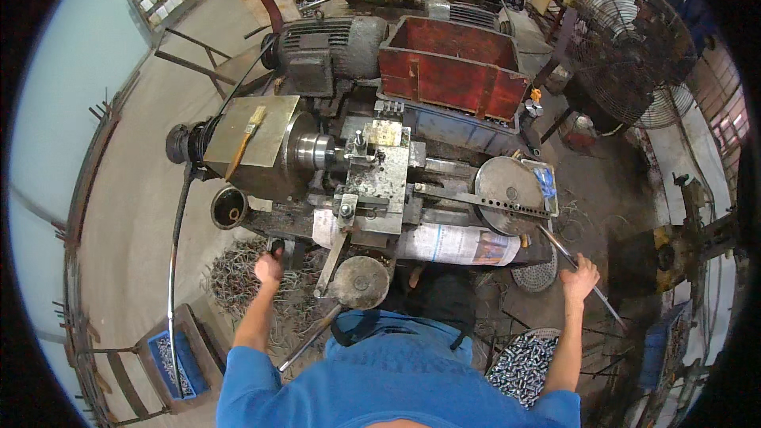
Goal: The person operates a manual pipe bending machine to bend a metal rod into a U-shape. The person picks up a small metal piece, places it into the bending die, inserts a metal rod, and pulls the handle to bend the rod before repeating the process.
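My right hand (579, 278) is closed around a steel lever rod (600, 297) that runs to a round metal disc (510, 193) at the lathe's right end. On the left, my left hand (269, 266) is at a dark knob (277, 245) below the headstock; the fingers are blurred, so their hold is unclear. Between my hands lies the metal cross slide (386, 181) with its tool clamps, facing the shiny spindle chuck (315, 151). A smaller round disc (361, 282) with another rod sits near my body. A wooden-handled brush (244, 142) rests on the headstock's metal plate (276, 119).
Behind the lathe are a motor (333, 50) and a red metal bin (452, 77). A large fan (633, 53) stands at right. Metal shavings (238, 279) cover the floor at left. A basket of small metal parts (523, 368) and a blue tray (178, 362) flank me.
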A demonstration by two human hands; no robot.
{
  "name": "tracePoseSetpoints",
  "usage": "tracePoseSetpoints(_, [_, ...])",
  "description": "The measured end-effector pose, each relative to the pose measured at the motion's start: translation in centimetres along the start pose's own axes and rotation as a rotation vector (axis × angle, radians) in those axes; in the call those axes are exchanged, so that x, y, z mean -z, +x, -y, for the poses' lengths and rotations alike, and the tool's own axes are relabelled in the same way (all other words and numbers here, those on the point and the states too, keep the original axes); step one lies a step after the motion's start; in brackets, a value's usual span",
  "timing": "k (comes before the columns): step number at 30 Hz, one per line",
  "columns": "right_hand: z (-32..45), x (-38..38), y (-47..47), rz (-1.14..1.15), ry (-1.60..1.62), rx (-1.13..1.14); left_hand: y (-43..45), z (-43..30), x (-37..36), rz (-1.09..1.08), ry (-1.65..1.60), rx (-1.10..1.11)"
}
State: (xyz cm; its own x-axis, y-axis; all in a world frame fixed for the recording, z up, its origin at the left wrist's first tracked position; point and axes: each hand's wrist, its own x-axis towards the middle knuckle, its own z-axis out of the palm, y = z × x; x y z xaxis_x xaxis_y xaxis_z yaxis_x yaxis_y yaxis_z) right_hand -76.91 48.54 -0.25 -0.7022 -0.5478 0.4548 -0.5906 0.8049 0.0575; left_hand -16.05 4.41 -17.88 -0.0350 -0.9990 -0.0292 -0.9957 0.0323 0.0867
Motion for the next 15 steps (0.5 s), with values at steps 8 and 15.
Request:
tracePoseSetpoints(8, [9.8, 6.0, 3.9, 0.048, 0.474, 0.101, 2.1, 3.1, 3.0, 0.27, 0.158, -0.336])
tracePoseSetpoints(15, [29.7, 11.9, 9.7, 0.114, 0.911, 0.726, 2.7, 3.3, 8.4, 0.376, 0.022, -0.326])
